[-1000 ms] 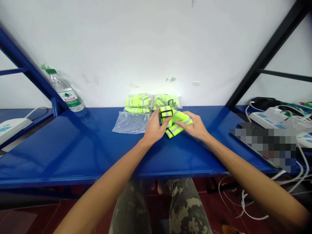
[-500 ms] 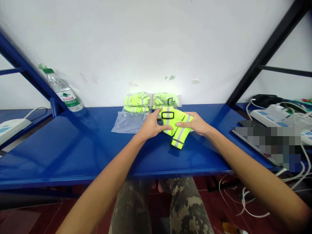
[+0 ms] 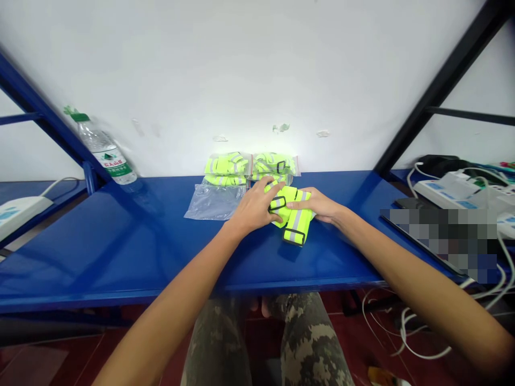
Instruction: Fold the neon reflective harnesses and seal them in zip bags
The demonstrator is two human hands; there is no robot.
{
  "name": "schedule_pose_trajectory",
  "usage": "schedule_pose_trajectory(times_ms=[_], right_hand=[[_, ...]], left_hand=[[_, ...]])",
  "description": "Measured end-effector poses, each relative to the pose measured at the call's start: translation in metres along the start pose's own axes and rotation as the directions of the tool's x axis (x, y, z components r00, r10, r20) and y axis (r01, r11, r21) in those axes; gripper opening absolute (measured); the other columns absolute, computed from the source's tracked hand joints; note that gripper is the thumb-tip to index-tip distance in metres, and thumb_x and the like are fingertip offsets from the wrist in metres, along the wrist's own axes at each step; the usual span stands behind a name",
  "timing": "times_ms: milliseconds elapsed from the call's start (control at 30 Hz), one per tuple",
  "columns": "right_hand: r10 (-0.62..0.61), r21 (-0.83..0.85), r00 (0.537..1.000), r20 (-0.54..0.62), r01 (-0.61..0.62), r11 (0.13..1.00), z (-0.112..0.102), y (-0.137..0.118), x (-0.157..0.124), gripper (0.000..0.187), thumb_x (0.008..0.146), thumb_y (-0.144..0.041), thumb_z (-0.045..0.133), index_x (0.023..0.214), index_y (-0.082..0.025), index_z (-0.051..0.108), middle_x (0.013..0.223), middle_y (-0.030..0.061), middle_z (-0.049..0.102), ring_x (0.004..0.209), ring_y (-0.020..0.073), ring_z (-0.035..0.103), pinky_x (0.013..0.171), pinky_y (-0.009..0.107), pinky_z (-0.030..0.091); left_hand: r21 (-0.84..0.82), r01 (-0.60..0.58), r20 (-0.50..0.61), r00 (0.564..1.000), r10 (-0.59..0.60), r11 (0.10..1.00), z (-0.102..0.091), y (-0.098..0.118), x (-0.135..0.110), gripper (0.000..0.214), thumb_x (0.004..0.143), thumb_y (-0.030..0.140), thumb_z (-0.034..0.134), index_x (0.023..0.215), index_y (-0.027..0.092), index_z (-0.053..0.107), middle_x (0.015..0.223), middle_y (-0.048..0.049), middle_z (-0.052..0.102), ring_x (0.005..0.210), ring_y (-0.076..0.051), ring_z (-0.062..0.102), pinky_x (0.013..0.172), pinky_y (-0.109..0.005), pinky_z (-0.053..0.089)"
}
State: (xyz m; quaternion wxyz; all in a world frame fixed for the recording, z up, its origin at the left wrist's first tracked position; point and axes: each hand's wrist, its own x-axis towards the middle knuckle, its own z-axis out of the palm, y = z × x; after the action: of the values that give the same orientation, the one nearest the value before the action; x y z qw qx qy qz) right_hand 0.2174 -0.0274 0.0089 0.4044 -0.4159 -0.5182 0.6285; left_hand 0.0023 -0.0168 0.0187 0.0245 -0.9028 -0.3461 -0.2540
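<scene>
A neon yellow reflective safety vest (image 3: 296,225), folded into a narrow bundle with silver stripes and black buckle straps, lies on the blue shelf. My left hand (image 3: 255,208) grips its left side, with the fingers reaching over the top. My right hand (image 3: 316,205) holds the right side, with the fingers pressed on the upper fold. Behind my hands lie several bagged yellow vests (image 3: 227,166), and an emptied clear plastic bag (image 3: 213,202) sits left of my left hand.
A water bottle (image 3: 105,153) leans at the back left. Power strips (image 3: 450,193) and white cables sit at the right, beside a pixelated dark tablet (image 3: 438,236). Another power strip (image 3: 20,214) lies at the far left. Metal shelf uprights frame both sides.
The vest is folded narrower, and its black buckle strap has shifted down towards the middle. My hands have moved closer together over the bundle.
</scene>
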Motion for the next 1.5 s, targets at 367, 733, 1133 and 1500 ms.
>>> schedule_pose_trajectory(times_ms=[367,733,1133,1500], right_hand=[[0.062,0.134,0.994,-0.095,-0.049,0.990,0.011,-0.012,0.009,0.027,0.062,-0.022,0.088,0.082,-0.010,0.073,0.083,0.0126,0.077,0.066,0.0219,0.073,0.065,0.031,0.061],[0.049,0.141,0.988,-0.149,-0.028,0.990,0.010,-0.011,0.016,0.020,0.062,-0.018,0.083,0.077,-0.013,0.070,0.071,0.0046,0.072,0.058,0.0144,0.065,0.055,0.023,0.054],[-0.464,-0.652,0.886,-0.013,0.344,0.675,0.014,-0.005,-0.001,0.078,0.056,-0.044,0.088,0.125,-0.017,0.063,0.125,0.0105,0.064,0.113,0.0279,0.060,0.098,0.039,0.047],[-0.337,-0.647,0.936,0.106,0.322,0.691,0.008,-0.013,-0.009,0.048,0.055,-0.045,0.088,0.090,-0.015,0.074,0.078,0.0010,0.071,0.071,0.0176,0.062,0.062,0.026,0.046]], left_hand=[[0.222,-0.030,0.102,0.995,0.007,0.975,-0.005,0.020,-0.001,0.072,0.083,0.031,0.067,0.145,0.006,0.040,0.134,-0.0174,0.061,0.117,-0.031,0.058,0.093,-0.040,0.046],[0.275,0.035,0.132,0.988,-0.074,0.961,-0.001,0.024,-0.003,0.064,0.085,0.026,0.057,0.146,0.014,0.041,0.142,-0.0132,0.056,0.106,-0.028,0.063,0.078,-0.036,0.051],[-0.064,0.245,0.126,0.964,-0.236,0.967,-0.003,0.010,0.000,0.051,0.076,0.020,0.058,0.126,0.025,0.066,0.103,-0.0073,0.076,0.094,-0.029,0.070,0.078,-0.035,0.051],[-0.600,0.396,0.195,0.915,-0.352,0.695,0.004,-0.003,0.000,0.068,0.057,0.022,0.078,0.123,0.015,0.067,0.106,-0.0082,0.072,0.092,-0.025,0.068,0.079,-0.033,0.054]])
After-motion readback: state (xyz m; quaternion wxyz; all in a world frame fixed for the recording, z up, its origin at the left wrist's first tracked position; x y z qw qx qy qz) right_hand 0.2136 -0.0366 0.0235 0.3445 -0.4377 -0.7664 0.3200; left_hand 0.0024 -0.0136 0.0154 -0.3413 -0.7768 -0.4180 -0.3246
